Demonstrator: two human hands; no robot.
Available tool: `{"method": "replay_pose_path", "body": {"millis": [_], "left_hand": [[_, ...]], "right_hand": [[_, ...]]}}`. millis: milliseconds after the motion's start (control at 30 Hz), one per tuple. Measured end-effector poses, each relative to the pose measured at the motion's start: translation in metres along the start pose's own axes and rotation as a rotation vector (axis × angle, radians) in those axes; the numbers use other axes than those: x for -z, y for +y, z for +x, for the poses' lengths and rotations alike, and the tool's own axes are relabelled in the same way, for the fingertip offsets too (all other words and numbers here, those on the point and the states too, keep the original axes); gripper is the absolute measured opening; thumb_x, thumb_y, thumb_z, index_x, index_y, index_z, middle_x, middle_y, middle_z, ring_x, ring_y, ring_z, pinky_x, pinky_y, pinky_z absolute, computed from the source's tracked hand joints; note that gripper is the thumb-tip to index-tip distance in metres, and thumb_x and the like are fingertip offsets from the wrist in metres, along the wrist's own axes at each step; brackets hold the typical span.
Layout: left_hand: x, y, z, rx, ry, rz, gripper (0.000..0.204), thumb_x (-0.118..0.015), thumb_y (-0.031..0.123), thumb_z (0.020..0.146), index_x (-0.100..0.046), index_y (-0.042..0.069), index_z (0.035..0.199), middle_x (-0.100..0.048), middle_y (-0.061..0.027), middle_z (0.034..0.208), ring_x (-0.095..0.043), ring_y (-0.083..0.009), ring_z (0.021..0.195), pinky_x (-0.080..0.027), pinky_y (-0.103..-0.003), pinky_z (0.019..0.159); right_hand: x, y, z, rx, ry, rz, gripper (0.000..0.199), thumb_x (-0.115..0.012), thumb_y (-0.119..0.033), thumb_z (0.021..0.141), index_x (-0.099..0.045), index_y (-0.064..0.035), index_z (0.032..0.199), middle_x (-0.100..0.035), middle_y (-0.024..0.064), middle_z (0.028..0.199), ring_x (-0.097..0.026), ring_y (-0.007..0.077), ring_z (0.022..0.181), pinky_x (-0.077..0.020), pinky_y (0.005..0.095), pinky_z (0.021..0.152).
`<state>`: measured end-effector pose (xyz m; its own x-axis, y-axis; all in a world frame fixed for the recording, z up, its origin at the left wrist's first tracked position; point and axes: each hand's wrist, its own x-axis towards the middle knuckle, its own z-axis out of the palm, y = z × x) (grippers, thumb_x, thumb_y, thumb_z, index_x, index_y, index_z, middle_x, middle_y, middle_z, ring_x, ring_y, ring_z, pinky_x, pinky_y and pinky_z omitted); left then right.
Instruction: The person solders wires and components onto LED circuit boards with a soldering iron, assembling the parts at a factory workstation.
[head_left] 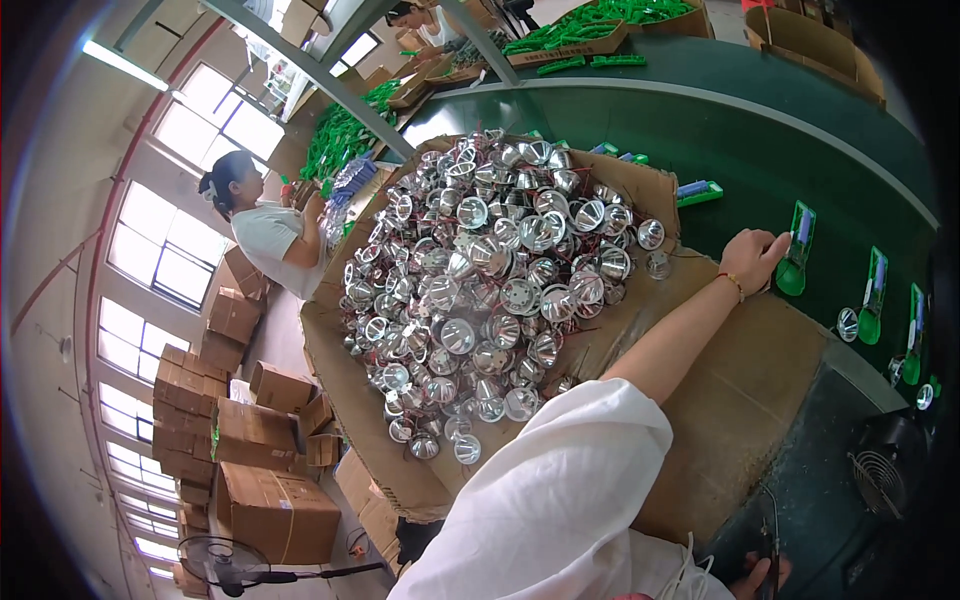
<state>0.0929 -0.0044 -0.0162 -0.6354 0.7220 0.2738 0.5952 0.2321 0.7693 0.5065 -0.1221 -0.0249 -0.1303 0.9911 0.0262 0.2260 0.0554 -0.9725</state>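
Observation:
My left hand (pixel 755 260) reaches out past the cardboard to the green belt. Its fingers are bent, with the tips at the edge of a green flashlight housing (pixel 792 272) that carries a blue-purple battery. At the lower right edge, my right hand (pixel 765 578) is partly cut off, its fingers closed around a thin dark rod-like tool (pixel 774 530). Left of my forearm, a large heap of silver reflector cups (pixel 490 255) with red wires fills a cardboard tray (pixel 430 490). One loose reflector (pixel 651 234) lies at the heap's right side.
More green housings (pixel 872 300) lie along the belt (pixel 740 130), some beside reflectors (pixel 847 324). A small dark fan (pixel 880 470) stands at the right. A co-worker (pixel 270 225) is at the left, another (pixel 435 25) at the far side. Cartons (pixel 275 510) are stacked at the left.

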Motion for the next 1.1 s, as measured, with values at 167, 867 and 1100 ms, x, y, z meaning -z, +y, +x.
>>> {"method": "replay_pose_path", "body": {"millis": [167, 867, 1100], "left_hand": [[0.000, -0.003, 0.001, 0.063, 0.077, -0.274, 0.057, -0.038, 0.048, 0.087, -0.063, 0.000, 0.072, -0.060, -0.0107, 0.060, -0.059, -0.0227, 0.059, -0.043, -0.033, 0.055], [0.005, -0.051, 0.009, 0.183, 0.039, -0.284, 0.041, -0.050, 0.036, 0.089, -0.064, 0.000, 0.073, -0.054, -0.0044, 0.056, -0.047, -0.0136, 0.048, -0.037, -0.027, 0.047], [-0.005, -0.008, -0.006, -0.083, -0.007, -0.112, 0.051, -0.042, 0.038, 0.092, -0.062, -0.004, 0.073, -0.049, -0.0037, 0.052, -0.044, -0.0106, 0.050, -0.032, -0.028, 0.048]], "right_hand": [[-0.009, -0.008, 0.000, 0.002, 0.083, 0.128, 0.025, -0.064, -0.020, 0.082, -0.052, 0.0025, 0.084, -0.055, 0.0145, 0.077, -0.050, 0.0225, 0.069, -0.0416, 0.0370, 0.063], [0.003, -0.015, 0.013, 0.056, -0.302, 0.162, 0.017, -0.065, -0.019, 0.078, -0.059, -0.0051, 0.087, -0.058, 0.0048, 0.075, -0.056, 0.0128, 0.070, -0.0429, 0.0266, 0.062], [-0.001, -0.014, -0.001, 0.097, -0.284, 0.190, 0.017, -0.063, -0.012, 0.082, -0.057, -0.0017, 0.093, -0.059, 0.0068, 0.082, -0.057, 0.0154, 0.071, -0.0432, 0.0276, 0.061]]}}
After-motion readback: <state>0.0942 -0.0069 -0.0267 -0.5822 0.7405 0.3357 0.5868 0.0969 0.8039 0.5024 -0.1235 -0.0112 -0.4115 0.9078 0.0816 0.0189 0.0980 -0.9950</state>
